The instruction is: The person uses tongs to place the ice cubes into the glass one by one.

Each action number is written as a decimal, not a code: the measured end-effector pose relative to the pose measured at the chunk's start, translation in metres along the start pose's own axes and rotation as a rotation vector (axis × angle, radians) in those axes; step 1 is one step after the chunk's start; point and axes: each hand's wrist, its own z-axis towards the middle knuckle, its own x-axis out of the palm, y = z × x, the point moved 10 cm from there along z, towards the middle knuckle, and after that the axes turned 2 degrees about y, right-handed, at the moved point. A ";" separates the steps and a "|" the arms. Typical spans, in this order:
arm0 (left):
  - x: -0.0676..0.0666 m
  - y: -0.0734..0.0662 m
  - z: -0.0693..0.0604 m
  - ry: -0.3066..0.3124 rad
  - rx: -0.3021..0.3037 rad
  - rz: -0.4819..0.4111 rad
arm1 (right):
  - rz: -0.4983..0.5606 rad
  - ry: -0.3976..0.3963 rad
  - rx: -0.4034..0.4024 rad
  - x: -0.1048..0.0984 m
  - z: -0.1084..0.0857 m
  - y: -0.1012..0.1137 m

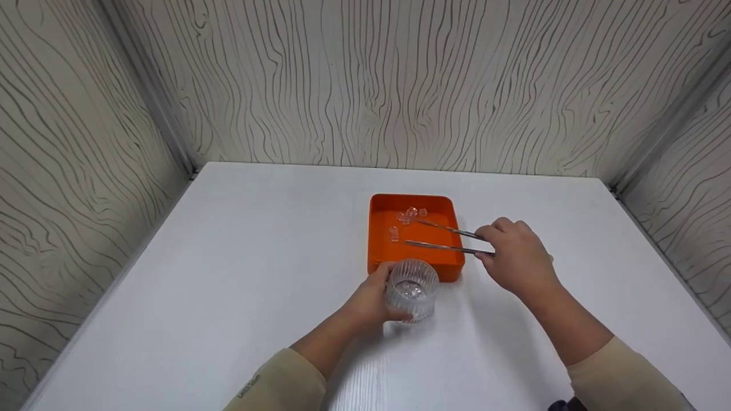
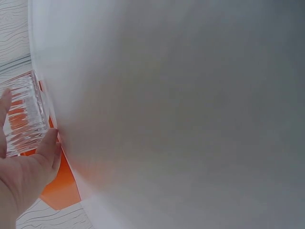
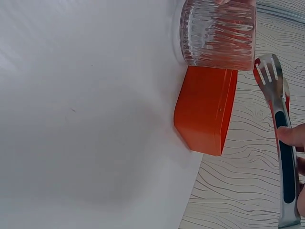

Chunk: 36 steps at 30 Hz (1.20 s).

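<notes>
My left hand [image 1: 365, 301] grips a clear ribbed glass [image 1: 421, 308] at the near edge of an orange tray [image 1: 449, 274]. Several clear cubes lie in the bottom of the glass. In my right hand [image 1: 521, 261] is a pair of metal tongs [image 1: 438, 246], its two arms spread apart over the tray. The right wrist view shows slotted tong ends and a dark grip strip [image 3: 287, 164] under the thumb. Clear cubes [image 1: 411, 212] form a cluster at the tray's far side, and a few more cubes [image 1: 394, 234] lie left of the tong tips. No cube shows between the tips.
The tray stands on a white table [image 1: 251, 257]. Wood-grain patterned panels [image 1: 365, 85] rise behind the table and at both sides. A small dark object [image 1: 565, 405] shows at the bottom edge, beside the right sleeve.
</notes>
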 end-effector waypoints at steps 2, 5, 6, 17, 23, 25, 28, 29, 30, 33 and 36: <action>0.000 0.001 0.000 0.000 -0.012 -0.009 | -0.023 0.017 0.022 0.006 0.004 0.000; 0.001 0.002 0.000 0.001 -0.031 -0.021 | -0.050 0.053 0.043 0.014 0.009 0.002; 0.001 0.002 0.000 0.001 -0.033 -0.026 | -0.055 0.063 0.050 0.016 0.011 0.003; 0.001 0.001 0.000 0.001 -0.016 -0.008 | -0.096 0.130 0.086 0.038 0.027 0.010; 0.002 0.002 0.000 0.000 -0.024 -0.011 | -0.090 0.183 0.122 0.050 0.030 0.010; 0.002 0.003 0.000 0.000 -0.030 -0.015 | -0.082 0.203 0.137 0.054 0.031 0.008; 0.001 0.003 0.000 0.000 -0.028 -0.016 | -0.069 0.224 0.153 0.058 0.032 0.006; 0.001 0.003 0.000 -0.001 -0.023 -0.014 | -0.063 0.230 0.158 0.059 0.033 0.005; 0.001 0.003 0.000 -0.002 -0.019 -0.012 | -0.057 0.234 0.164 0.060 0.033 0.004; 0.000 0.002 0.000 -0.002 -0.010 -0.011 | -0.033 0.246 0.184 0.063 0.035 0.000; 0.000 0.002 0.001 -0.002 -0.007 -0.011 | -0.009 0.255 0.206 0.066 0.036 -0.003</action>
